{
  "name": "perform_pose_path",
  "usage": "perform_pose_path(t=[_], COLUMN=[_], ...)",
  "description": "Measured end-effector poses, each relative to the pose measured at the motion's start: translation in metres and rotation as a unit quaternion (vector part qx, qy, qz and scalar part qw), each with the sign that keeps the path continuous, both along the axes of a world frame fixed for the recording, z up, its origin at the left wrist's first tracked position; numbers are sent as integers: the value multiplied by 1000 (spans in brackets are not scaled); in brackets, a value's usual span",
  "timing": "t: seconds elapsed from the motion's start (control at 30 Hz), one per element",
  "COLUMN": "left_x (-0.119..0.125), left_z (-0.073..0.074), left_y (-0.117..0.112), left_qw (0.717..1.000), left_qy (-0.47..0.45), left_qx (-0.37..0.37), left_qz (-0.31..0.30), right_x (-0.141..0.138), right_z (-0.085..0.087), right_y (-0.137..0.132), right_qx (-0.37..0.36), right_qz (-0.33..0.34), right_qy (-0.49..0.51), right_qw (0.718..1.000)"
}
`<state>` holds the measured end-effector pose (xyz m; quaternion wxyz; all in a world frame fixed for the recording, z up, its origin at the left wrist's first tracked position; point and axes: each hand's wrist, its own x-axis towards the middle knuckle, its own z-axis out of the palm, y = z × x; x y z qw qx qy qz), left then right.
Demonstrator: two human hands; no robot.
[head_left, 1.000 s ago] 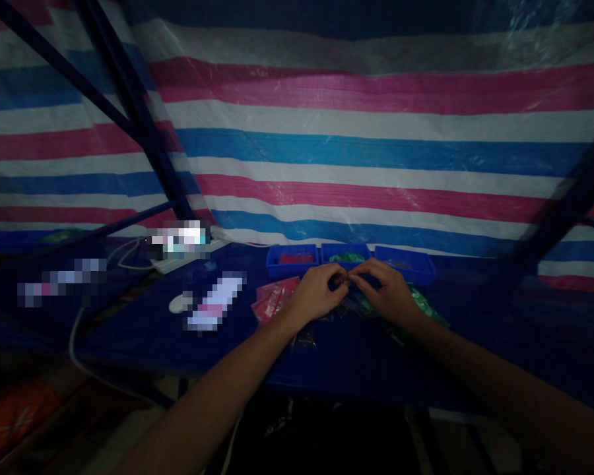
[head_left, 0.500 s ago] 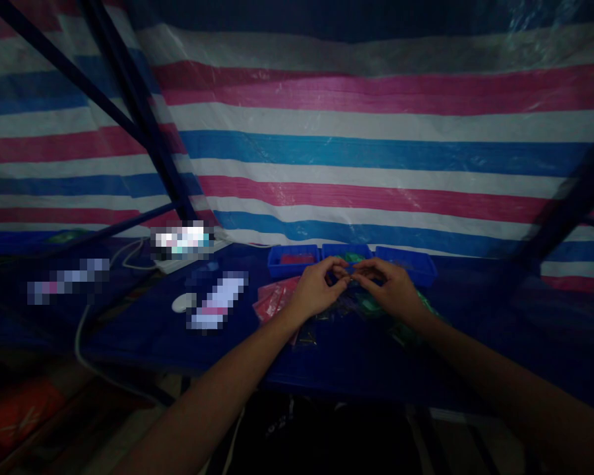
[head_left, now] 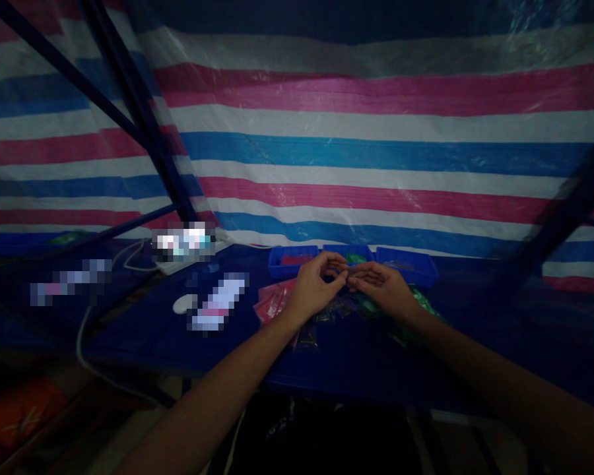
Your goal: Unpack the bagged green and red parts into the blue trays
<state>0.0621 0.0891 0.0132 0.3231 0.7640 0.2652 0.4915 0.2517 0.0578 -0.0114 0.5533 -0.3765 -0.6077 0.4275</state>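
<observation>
Where the two hands meet, right of the frame's centre, a small dark piece (head_left: 349, 271) sits between the fingertips, equally near the left hand (head_left: 315, 289) and the right hand (head_left: 387, 291). Both hands' fingers are curled in close; I can't tell which grips it, nor its long axis. Glossy, flat pink bags (head_left: 273, 303) lie left, crinkled green bags (head_left: 426, 302) right, beyond them smooth, boxy blue trays (head_left: 288, 271).

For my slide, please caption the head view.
Left hand and right hand close together above a blue table, near pink packets and three blue trays.
</observation>
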Motion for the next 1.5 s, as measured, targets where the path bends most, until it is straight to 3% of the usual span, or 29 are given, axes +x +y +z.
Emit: perform_pose_path(t=[0.5,0.73,0.93,1.13,1.2,1.3,1.4,1.5], left_x=[-3,0,1,-3,-5,-4,-1,0], left_z=[3,4,5,7,9,11,11,8], left_y=[-3,-2,-3,-2,-4,-9,-12,-11], left_qw=[997,1000,1000,994,991,989,991,992], left_qy=[71,14,12,26,63,110,115,115], left_qx=[15,-18,-19,58,80,86,70,60], left_qz=[40,-5,-1,90,91,45,-2,-8], right_x=[0,-3,-4,10,15,15,9,4], right_z=[4,3,5,7,8,9,11,13], right_y=[-4,-5,-6,2,3,2,-4,-9], right_qx=[12,-1,5,17,31,81,172,238], right_qz=[-50,-2,-43,-126,-155,-175,-183,-162], right_qy=[-21,31,35,14,11,-24,-128,-221], right_qw=[998,1000,998,992,987,981,960,932])
